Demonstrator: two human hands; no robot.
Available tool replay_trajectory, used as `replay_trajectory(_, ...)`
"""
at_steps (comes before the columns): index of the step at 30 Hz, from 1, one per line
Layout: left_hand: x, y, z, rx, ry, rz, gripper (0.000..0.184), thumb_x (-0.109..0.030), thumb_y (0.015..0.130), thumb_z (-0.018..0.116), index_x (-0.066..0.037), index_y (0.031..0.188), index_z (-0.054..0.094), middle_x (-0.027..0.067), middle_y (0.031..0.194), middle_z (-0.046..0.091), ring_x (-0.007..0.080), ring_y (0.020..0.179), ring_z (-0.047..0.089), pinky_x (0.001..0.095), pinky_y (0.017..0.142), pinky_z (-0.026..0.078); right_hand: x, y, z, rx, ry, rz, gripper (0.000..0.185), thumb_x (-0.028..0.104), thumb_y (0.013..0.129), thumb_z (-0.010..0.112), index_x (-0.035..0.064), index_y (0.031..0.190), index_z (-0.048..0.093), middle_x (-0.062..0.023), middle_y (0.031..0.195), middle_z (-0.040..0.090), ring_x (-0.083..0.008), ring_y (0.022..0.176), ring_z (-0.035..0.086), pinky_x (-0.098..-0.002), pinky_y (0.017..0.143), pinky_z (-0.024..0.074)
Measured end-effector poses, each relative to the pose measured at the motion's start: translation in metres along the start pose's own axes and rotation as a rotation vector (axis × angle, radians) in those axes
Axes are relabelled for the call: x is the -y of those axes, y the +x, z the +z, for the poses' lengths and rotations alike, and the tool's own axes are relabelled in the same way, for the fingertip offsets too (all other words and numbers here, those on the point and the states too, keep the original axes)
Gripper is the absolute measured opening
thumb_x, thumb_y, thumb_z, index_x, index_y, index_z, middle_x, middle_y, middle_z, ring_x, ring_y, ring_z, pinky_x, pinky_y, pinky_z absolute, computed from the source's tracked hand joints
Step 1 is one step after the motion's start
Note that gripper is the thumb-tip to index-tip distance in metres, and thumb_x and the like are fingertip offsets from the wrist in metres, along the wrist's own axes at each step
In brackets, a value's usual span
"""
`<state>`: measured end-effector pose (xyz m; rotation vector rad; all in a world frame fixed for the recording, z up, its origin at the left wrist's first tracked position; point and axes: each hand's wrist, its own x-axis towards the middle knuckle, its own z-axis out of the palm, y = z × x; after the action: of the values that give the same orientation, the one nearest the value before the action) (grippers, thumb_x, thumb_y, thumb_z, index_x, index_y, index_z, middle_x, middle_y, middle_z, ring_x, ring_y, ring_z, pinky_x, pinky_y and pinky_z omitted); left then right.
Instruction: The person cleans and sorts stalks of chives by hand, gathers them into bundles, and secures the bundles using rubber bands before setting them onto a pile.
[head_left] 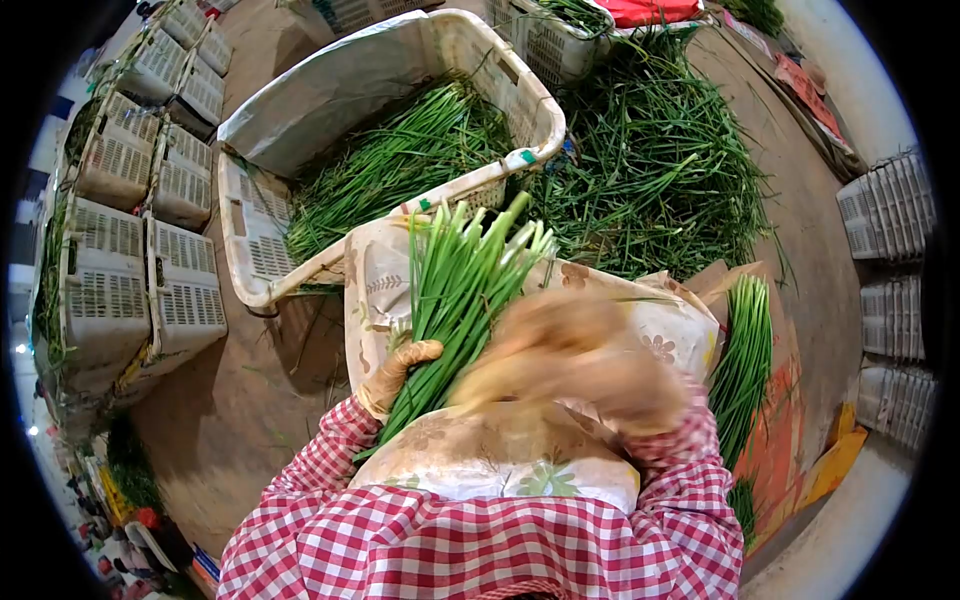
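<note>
My left hand (398, 375), in a tan glove, is wrapped round the lower part of a bunch of green chives (462, 285). The pale stem ends of the bunch point away from me, over a patterned cloth (385, 262) on my lap. My right hand (580, 360), gloved too, is smeared by motion just right of the bunch. Its fingers cannot be made out, nor whether it touches the stems.
Ahead stands a white plastic crate (245, 215) holding loose chives. A big heap of loose greens (650, 150) lies right of it. A neat chive bundle (743, 350) rests at my right. Stacked crates (110, 260) line the left; more crates (890, 310) stand far right.
</note>
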<state>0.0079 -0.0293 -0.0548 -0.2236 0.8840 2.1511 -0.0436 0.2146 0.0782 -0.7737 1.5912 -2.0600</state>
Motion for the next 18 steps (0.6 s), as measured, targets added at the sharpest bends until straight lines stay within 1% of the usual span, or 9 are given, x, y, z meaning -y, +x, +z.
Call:
replay_trajectory(2, -0.005, -0.002, 0.011, 0.022, -0.180, -0.088, 0.057, -0.028, 0.086, 0.054, 0.002, 0.133, 0.042, 0.0216, 0.123, 0.055, 0.0342, 0.103, 0.061, 0.0407, 0.091, 0.050, 0.024, -0.014, -0.024, -0.397, -0.032, -0.139, 0.027, 0.023, 0.093, 0.055, -0.0004, 0.082, 0.065, -0.0107, 0.081, 0.069, -0.0146, 0.060, 0.060, -0.0257, 0.053, 0.0479)
replay_trajectory(5, -0.005, -0.006, 0.009, 0.000, -0.196, -0.097, 0.059, -0.030, 0.086, 0.054, 0.003, 0.133, 0.041, 0.0222, 0.122, 0.056, 0.0340, 0.100, 0.062, 0.0413, 0.089, 0.051, 0.026, -0.012, -0.082, -0.884, -0.897, 0.066, 0.035, 0.023, 0.094, 0.054, 0.0051, 0.124, 0.056, -0.0055, 0.094, 0.069, -0.0118, 0.078, 0.064, -0.0213, 0.073, 0.0507)
replay_trajectory(6, -0.005, -0.008, 0.009, 0.001, -0.193, -0.100, 0.059, -0.030, 0.086, 0.054, 0.003, 0.133, 0.041, 0.0222, 0.122, 0.056, 0.0340, 0.100, 0.062, 0.0413, 0.089, 0.051, 0.019, -0.010, -0.087, -0.845, -1.236, 0.314, 0.039, 0.025, 0.093, 0.056, 0.0077, 0.127, 0.054, -0.0054, 0.098, 0.069, -0.0132, 0.082, 0.064, -0.0222, 0.074, 0.0507)
replay_trajectory(8, -0.005, -0.004, 0.012, -0.014, -0.170, -0.092, 0.058, -0.026, 0.085, 0.057, 0.003, 0.133, 0.042, 0.0218, 0.122, 0.056, 0.0324, 0.101, 0.062, 0.0405, 0.089, 0.051, -0.009, -0.007, -0.100, -0.663, -1.408, 0.225, 0.046, 0.028, 0.088, 0.062, 0.0127, 0.130, 0.052, -0.0053, 0.106, 0.066, -0.0160, 0.091, 0.062, -0.0278, 0.082, 0.0482)
replay_trajectory(9, -0.005, -0.004, 0.018, -0.014, -0.174, -0.094, 0.058, -0.026, 0.085, 0.057, 0.003, 0.133, 0.042, 0.0218, 0.122, 0.056, 0.0324, 0.101, 0.062, 0.0405, 0.089, 0.051, -0.020, 0.001, -0.095, -0.526, -1.222, -0.101, 0.048, 0.030, 0.085, 0.065, 0.0150, 0.129, 0.053, -0.0052, 0.109, 0.065, -0.0175, 0.097, 0.060, -0.0324, 0.088, 0.0458)
replay_trajectory(11, -0.012, -0.006, 0.033, -0.038, -0.103, -0.061, 0.057, -0.021, 0.084, 0.059, 0.002, 0.132, 0.042, 0.0203, 0.122, 0.056, 0.0294, 0.102, 0.061, 0.0388, 0.090, 0.051, -0.021, 0.012, -0.073, -0.288, -1.600, -0.195, 0.042, 0.028, 0.079, 0.070, 0.0133, 0.117, 0.060, -0.0044, 0.096, 0.063, -0.0225, 0.100, 0.057, -0.0427, 0.100, 0.0337)
replay_trajectory(13, -0.015, -0.008, 0.028, -0.069, 0.054, -0.004, 0.057, -0.018, 0.083, 0.061, 0.002, 0.132, 0.042, 0.0186, 0.121, 0.056, 0.0269, 0.103, 0.061, 0.0368, 0.091, 0.050, -0.032, 0.022, -0.069, -0.115, -1.518, -0.099, 0.035, 0.030, 0.074, 0.071, 0.0121, 0.103, 0.064, -0.0022, 0.100, 0.062, -0.0202, 0.109, 0.051, -0.0460, 0.107, 0.0192)
replay_trajectory(14, -0.014, -0.007, 0.026, -0.070, 0.110, 0.019, 0.057, -0.018, 0.083, 0.061, 0.002, 0.133, 0.042, 0.0179, 0.122, 0.056, 0.0258, 0.104, 0.061, 0.0366, 0.091, 0.050, -0.034, 0.026, -0.067, -0.066, -1.660, -0.132, 0.022, 0.033, 0.075, 0.070, 0.0175, 0.090, 0.065, -0.0002, 0.091, 0.060, -0.0188, 0.100, 0.055, -0.0447, 0.106, 0.0255)
replay_trajectory(18, -0.013, -0.010, 0.029, -0.097, 0.018, -0.008, 0.057, -0.017, 0.083, 0.060, 0.002, 0.133, 0.041, 0.0162, 0.123, 0.056, 0.0240, 0.104, 0.061, 0.0350, 0.093, 0.050, -0.043, 0.024, -0.069, 0.234, -1.947, -0.272, 0.020, 0.030, 0.073, 0.072, 0.0153, 0.078, 0.060, 0.0001, 0.074, 0.053, -0.0207, 0.083, 0.056, -0.0430, 0.103, 0.0314)
